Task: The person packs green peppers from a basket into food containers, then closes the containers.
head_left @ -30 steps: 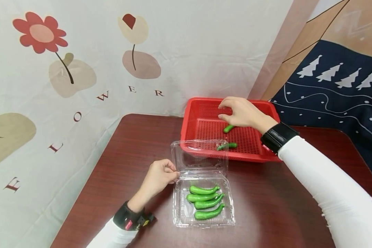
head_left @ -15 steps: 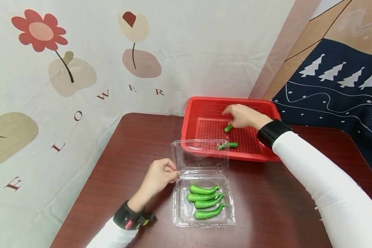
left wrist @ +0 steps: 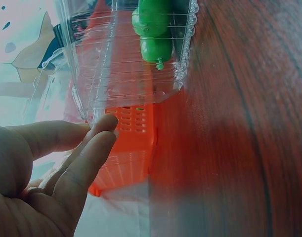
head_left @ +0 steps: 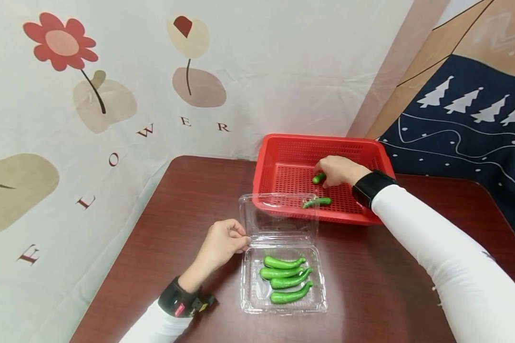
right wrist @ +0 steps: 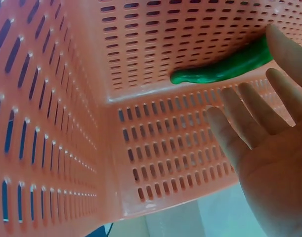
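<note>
My left hand pinches the left edge of a clear plastic clamshell box by its hinge; in the left wrist view, thumb and fingertips meet at the box corner. The lid stands raised. Several green chili peppers lie side by side inside. My right hand reaches down into a red plastic basket. Its fingers extend beside one green chili pepper on the basket floor, thumb close to it; contact is unclear. A second pepper lies nearer the basket's front wall.
All of this stands on a dark reddish wood table. The raised lid overlaps the basket's front rim in the head view. Behind the table hangs a white cloth printed with flowers, and a dark blue printed cloth is at the right.
My right hand has lowered into the basket, moving toward the far pepper. The left hand keeps its place on the box.
</note>
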`<state>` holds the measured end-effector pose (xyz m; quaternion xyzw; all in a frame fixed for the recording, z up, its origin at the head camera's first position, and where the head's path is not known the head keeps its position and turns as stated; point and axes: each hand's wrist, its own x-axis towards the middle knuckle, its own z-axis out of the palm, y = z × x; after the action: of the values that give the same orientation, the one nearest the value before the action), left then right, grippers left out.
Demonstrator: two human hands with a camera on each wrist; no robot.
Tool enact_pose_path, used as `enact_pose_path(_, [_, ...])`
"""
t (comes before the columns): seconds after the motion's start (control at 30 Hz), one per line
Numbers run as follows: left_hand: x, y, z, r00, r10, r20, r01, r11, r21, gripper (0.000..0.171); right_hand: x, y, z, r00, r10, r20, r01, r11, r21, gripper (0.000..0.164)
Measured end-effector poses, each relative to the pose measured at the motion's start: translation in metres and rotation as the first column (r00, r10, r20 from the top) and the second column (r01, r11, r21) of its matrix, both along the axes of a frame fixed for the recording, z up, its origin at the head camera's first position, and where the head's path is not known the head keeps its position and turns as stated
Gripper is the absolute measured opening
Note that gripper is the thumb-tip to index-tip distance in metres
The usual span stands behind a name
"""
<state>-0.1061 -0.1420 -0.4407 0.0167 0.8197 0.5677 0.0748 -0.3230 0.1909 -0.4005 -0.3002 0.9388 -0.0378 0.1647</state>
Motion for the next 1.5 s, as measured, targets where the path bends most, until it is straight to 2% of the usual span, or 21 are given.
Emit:
enact_pose_path(0.23, [0.000,0.001,-0.002,1.000,-0.011,0.001,0.011,1.000,0.025,0.016,-0.005,0.007,-0.007,0.998,0.026,-0.051,-0.025,0.999,0.034,0.023])
enact_pose_path(0.33, [0.000,0.002,-0.002,1.000,-0.009,-0.004,0.009,1.000,0.022,0.016,-0.005,0.007,-0.008,0.998,0.019,-0.053,-0.017,0.999,0.037,0.019])
enact_pose_path(0.6, [0.001,0.002,-0.003,1.000,-0.013,-0.012,0.013,1.000,0.000,0.017,0.000,0.009,0.000,0.998,0.010,-0.062,-0.009,1.000,0.015,0.010])
enact_pose_path(0.9, [0.002,0.001,-0.002,1.000,-0.004,-0.012,0.004,1.000,0.006,0.017,0.007,0.012,0.028,0.986,0.023,-0.166,-0.035,0.997,-0.073,0.009])
enact_pose_path(1.1, [0.001,0.001,-0.002,1.000,-0.008,-0.024,0.008,1.000,-0.007,0.016,0.013,0.016,0.052,0.971,-0.018,-0.240,-0.020,0.988,-0.154,0.008])
enact_pose_path(1.27, [0.000,0.001,0.000,1.000,-0.005,-0.018,0.004,1.000,-0.024,0.017,0.023,0.019,0.071,0.953,-0.049,-0.298,-0.020,0.975,-0.222,0.008])
enact_pose_path(1.5, [0.001,0.001,-0.001,1.000,0.001,-0.009,-0.001,1.000,-0.009,0.017,0.043,0.018,0.091,0.930,-0.062,-0.362,-0.060,0.947,-0.315,0.012])
